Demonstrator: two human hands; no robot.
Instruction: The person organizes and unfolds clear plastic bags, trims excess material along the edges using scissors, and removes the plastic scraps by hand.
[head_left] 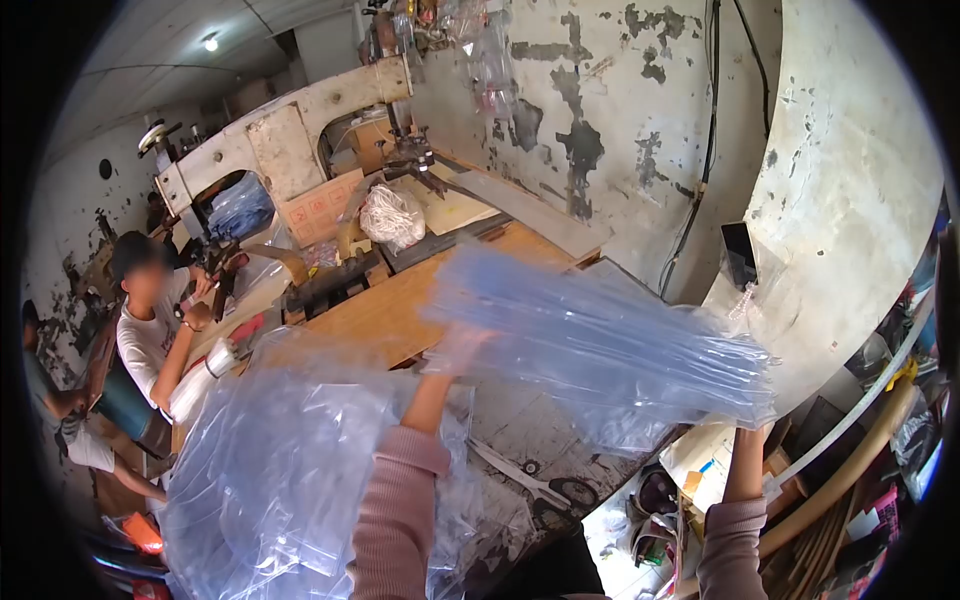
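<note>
A stack of clear bluish plastic sheets (610,335) is stretched between my two hands above the worktable, blurred at its left end. My left hand (464,348), smeared by motion, grips the stack's left part; its fingers are partly covered by plastic. At the stack's right end my right hand (750,436) holds the layered edges, with the fingers mostly hidden behind them. A wide pile of similar clear plastic (290,470) lies to the left of my left forearm. Scissors with black handles (548,486) rest on the table between my forearms.
A large pale machine (275,145) stands at the back left, with a bundle of white string (392,215) beside it. One person (150,330) works at the left, another behind. A phone (739,252) is on the right wall panel. Clutter and poles (850,480) crowd the right.
</note>
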